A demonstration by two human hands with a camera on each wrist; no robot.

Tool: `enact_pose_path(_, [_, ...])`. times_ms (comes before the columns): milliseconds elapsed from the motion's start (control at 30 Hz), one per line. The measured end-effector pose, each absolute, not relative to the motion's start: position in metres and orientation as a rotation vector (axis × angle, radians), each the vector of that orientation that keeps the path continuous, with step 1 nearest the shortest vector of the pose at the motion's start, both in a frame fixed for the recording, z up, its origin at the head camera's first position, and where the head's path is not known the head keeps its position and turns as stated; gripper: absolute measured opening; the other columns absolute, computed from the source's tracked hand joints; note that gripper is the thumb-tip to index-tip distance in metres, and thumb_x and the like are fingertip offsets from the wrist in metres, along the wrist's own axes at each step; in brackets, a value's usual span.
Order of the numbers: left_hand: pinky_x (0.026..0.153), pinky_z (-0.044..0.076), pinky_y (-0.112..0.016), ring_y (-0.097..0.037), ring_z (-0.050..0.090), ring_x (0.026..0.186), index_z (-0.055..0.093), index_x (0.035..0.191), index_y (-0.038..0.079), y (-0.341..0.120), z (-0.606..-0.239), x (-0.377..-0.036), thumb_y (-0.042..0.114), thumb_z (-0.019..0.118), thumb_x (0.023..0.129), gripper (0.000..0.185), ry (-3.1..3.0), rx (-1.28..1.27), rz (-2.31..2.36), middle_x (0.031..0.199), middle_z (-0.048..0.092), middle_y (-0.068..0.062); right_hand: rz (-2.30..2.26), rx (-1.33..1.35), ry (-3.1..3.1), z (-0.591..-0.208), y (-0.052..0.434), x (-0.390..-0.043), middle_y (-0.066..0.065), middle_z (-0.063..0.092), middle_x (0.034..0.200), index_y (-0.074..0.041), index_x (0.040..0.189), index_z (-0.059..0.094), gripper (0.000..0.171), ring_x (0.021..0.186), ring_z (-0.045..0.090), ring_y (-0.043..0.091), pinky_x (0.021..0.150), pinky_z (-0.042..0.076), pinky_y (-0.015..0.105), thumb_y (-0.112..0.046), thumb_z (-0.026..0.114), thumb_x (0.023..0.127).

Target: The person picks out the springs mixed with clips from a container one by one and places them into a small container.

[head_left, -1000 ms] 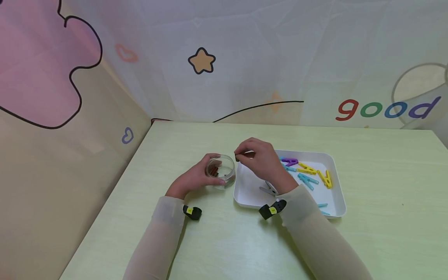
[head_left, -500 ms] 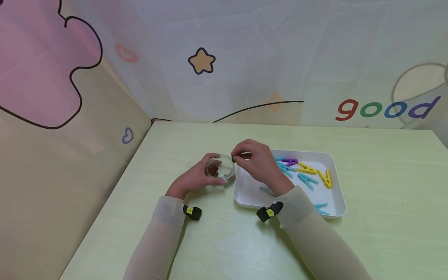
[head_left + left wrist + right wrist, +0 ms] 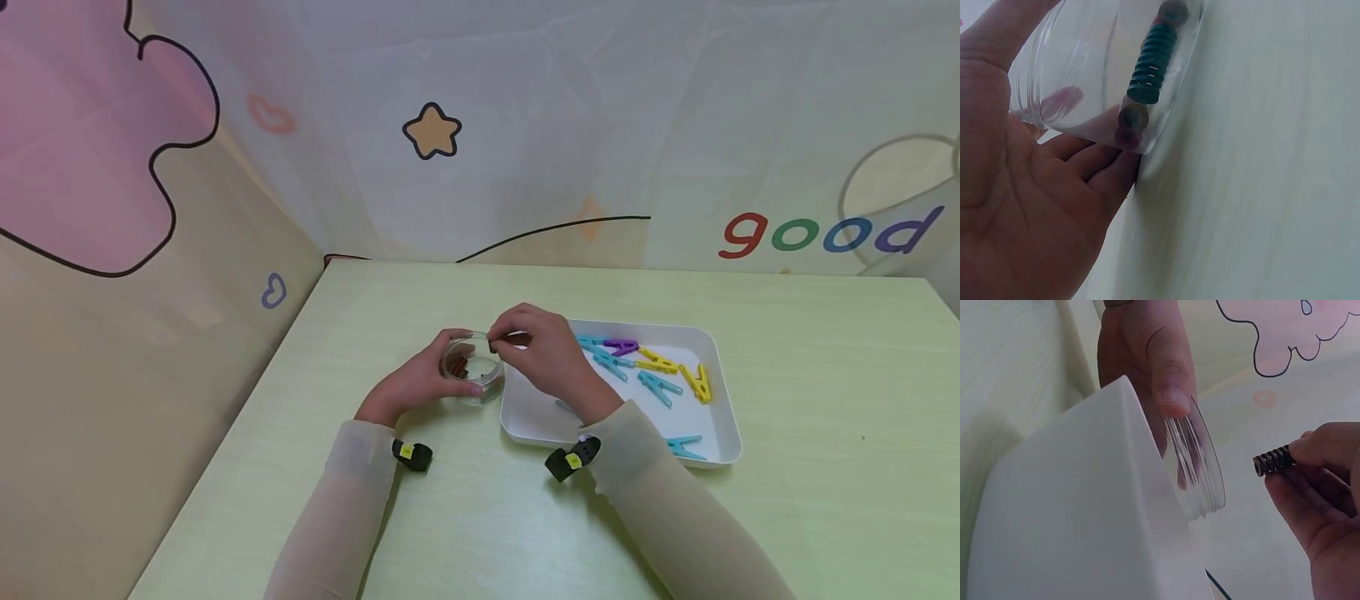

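My left hand [image 3: 416,382] grips a clear, wide-mouthed jar [image 3: 491,387] around its side, the mouth facing up. Inside the jar, the left wrist view shows a dark green coil spring [image 3: 1152,62] at the bottom, with others seen end-on beside it. In the head view, reddish-brown springs [image 3: 459,367] show through the opening. Between thumb and fingers my right hand [image 3: 543,348] pinches a dark bronze-brown coil spring [image 3: 1272,460], held above the jar's right rim. From the right wrist, the spring appears apart from the jar mouth.
Just right of the jar stands a shallow white tray [image 3: 528,412], partly under my right forearm. Lying in it are light blue clothespins [image 3: 660,388], yellow clothespins [image 3: 696,384] and a purple clothespin [image 3: 621,347]. A printed sheet [image 3: 525,150] hangs behind the pale table [image 3: 465,517].
My right hand has moved left and slightly toward me, carrying the spring from above the tray's edge to the jar's rim. My left hand and the jar have stayed still.
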State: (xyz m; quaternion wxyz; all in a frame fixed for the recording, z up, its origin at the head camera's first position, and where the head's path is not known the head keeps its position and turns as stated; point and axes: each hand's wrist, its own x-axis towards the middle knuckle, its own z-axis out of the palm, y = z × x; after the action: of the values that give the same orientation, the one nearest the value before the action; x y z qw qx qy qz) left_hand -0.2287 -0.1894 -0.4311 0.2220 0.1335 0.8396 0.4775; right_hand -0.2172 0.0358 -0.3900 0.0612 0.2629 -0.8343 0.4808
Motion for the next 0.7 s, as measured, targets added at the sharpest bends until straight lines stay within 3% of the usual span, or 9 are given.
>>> enact_pose_path(333, [0.110, 0.037, -0.044, -0.020, 0.047, 0.131, 0.028, 0.145, 0.029, -0.1932, -0.4407, -0.2324, 0.044, 0.083, 0.073, 0.091, 2.354, 0.401, 1.327, 0.148, 0.044, -0.003, 1.492, 0.843, -2.513, -0.3942, 0.0330, -0.2168, 0.001, 0.066, 0.100, -0.012, 0.091, 0.071, 0.008, 0.092, 0.068, 0.015, 0.085, 0.056, 0.029, -0.006, 0.066, 0.089])
enact_pose_path(700, [0.109, 0.039, -0.044, -0.019, 0.048, 0.128, 0.028, 0.142, 0.034, -0.1933, -0.4427, -0.2331, 0.046, 0.083, 0.072, 0.090, 2.356, 0.394, 1.325, 0.147, 0.045, -0.001, 1.478, 0.858, -2.560, -0.3943, 0.0300, -0.2140, 0.001, 0.066, 0.101, -0.013, 0.091, 0.072, 0.008, 0.093, 0.067, 0.014, 0.085, 0.056, 0.030, -0.007, 0.066, 0.090])
